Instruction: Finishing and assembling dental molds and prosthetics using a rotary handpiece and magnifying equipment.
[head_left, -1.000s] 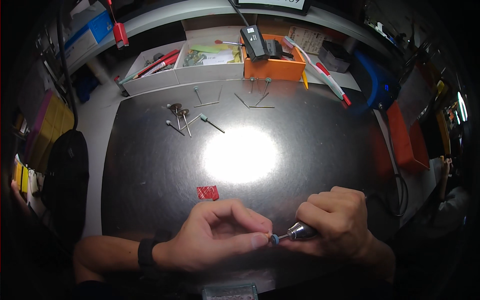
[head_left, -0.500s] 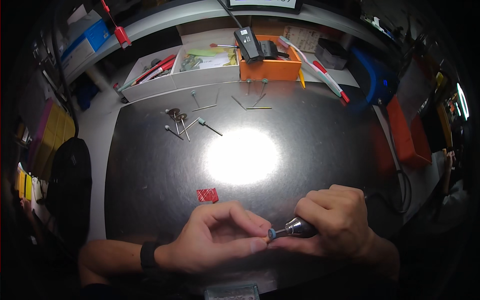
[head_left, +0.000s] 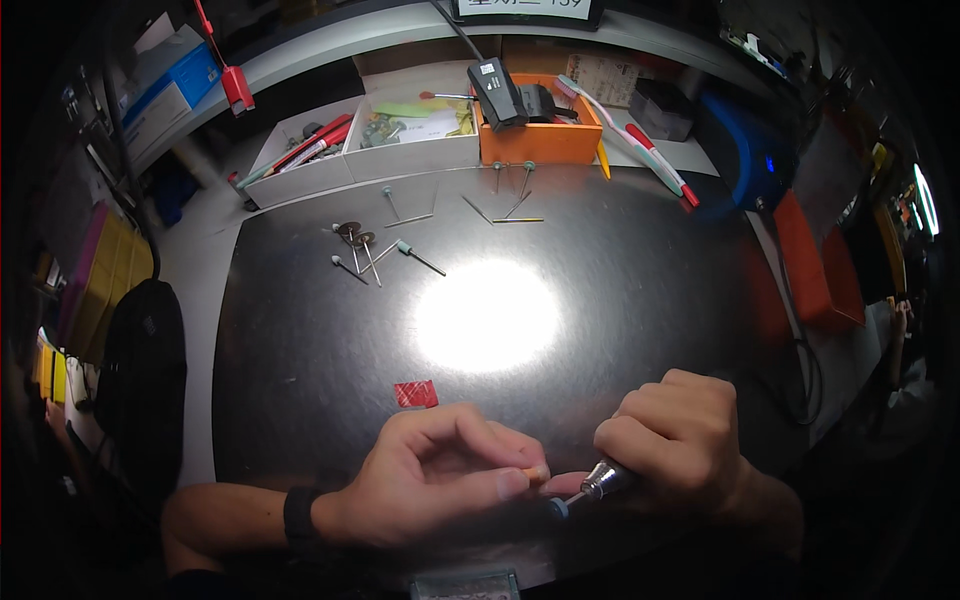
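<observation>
My left hand [head_left: 425, 480] pinches a small orange piece [head_left: 533, 473] between thumb and fingertips; its shape is mostly hidden. My right hand [head_left: 680, 440] is wrapped round a rotary tool handpiece [head_left: 605, 479] with a silver nose. From that nose a thin shank carries a blue grinding tip [head_left: 559, 509], tilted down toward the lower left. The tip sits just below the orange piece, apart from it. Beyond my left hand, a red patterned scrap [head_left: 416, 394] lies on the dark metal work surface [head_left: 310, 340].
Several grinding bits [head_left: 420, 257] and wire-like shanks lie toward the back. Behind them stand a white divided box [head_left: 410, 157] and an orange box [head_left: 540, 146]. A toothbrush [head_left: 630, 135] and a red-and-white marker [head_left: 660, 165] rest at back right, near a blue device [head_left: 748, 165] and a cable.
The blue tip has come away from the orange piece and swung down, as my right hand tilted the handpiece. My left hand has barely moved.
</observation>
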